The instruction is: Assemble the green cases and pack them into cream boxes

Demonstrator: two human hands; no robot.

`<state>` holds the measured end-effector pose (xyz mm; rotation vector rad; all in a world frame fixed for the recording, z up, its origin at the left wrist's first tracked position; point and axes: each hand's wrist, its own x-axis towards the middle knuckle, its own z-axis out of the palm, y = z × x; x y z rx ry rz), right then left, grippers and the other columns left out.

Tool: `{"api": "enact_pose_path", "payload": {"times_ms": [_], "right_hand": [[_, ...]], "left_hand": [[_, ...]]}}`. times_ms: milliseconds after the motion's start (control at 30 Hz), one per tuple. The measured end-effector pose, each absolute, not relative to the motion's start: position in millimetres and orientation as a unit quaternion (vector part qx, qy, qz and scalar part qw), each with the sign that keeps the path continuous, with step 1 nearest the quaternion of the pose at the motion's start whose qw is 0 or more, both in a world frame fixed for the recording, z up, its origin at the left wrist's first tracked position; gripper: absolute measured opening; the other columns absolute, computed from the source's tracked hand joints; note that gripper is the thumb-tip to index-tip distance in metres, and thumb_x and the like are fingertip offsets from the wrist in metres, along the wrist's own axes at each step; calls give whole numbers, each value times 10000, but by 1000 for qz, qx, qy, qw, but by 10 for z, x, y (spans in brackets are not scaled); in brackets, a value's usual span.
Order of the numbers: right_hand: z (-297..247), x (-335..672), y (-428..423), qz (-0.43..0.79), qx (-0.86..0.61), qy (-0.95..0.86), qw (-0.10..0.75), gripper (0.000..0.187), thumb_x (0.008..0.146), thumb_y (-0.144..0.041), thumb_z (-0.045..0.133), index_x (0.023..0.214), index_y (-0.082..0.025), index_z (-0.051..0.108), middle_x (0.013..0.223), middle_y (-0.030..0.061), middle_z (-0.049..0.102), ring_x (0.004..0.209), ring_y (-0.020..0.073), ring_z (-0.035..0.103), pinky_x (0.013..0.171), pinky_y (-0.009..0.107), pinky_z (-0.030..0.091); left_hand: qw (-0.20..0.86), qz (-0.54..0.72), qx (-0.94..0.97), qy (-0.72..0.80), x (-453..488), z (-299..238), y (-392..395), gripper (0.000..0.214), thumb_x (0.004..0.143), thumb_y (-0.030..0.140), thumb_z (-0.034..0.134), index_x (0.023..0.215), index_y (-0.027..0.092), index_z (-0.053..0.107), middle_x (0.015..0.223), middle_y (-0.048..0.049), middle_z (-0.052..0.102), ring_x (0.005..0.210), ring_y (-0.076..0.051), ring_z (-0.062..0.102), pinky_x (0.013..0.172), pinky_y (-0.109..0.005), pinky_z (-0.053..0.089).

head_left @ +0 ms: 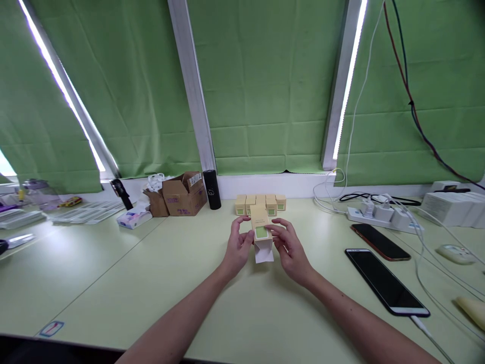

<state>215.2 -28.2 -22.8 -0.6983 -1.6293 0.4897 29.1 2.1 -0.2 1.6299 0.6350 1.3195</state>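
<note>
A small tan cardboard box with a green square on its face is held up between my two hands over the table. Its lower end is open, and a white flap hangs down from it. My left hand grips the box's left edge between thumb and fingers. On the other side, my right hand has its fingertips against the right edge, near the green square. Just behind, several matching small boxes stand in a row, partly hidden by the held one.
Left of the row are a black cylinder, an opened brown carton and a tissue pack. To the right lie two phones, a power strip with loose white cables, and a mouse. White boxes stand at far right.
</note>
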Motion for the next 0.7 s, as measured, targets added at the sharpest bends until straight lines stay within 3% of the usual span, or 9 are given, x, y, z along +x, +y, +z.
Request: {"api": "enact_pose_path", "payload": {"times_ms": [67, 200, 367, 700], "right_hand": [[-236, 2159, -268, 224, -308, -687, 619, 426, 1036, -165, 401, 1370, -335, 603, 1433, 122, 411, 1082, 203, 684, 898, 409, 645], [-243, 2179, -245, 234, -322, -668, 628, 372, 1046, -242, 456, 1369, -339, 613, 1411, 124, 437, 1003, 201, 705, 841, 408, 656], [-243, 2184, -247, 236, -325, -671, 623, 368, 1038, -279, 498, 1382, -353, 605, 1423, 120, 431, 1056, 221, 702, 860, 419, 651], [-270, 2190, -252, 245, -337, -682, 601, 390, 1026, -320, 534, 1411, -359, 587, 1462, 111, 419, 1050, 203, 689, 927, 438, 625]], "left_hand": [[436, 540, 673, 257, 274, -15, 24, 490, 998, 486, 584, 1385, 242, 409, 1194, -111, 677, 798, -163, 705, 757, -331, 567], [376, 535, 715, 246, 235, -19, 9, 465, 966, 420, 640, 1391, 287, 504, 1568, -145, 353, 937, -168, 707, 878, -387, 586], [341, 510, 748, 254, 242, -14, -22, 418, 921, 346, 708, 1317, 290, 586, 1578, -127, 283, 1051, -201, 680, 912, -394, 595], [357, 555, 701, 269, 300, -74, 56, 353, 905, 314, 720, 1239, 236, 632, 1488, -127, 373, 801, -92, 675, 863, -374, 621]]}}
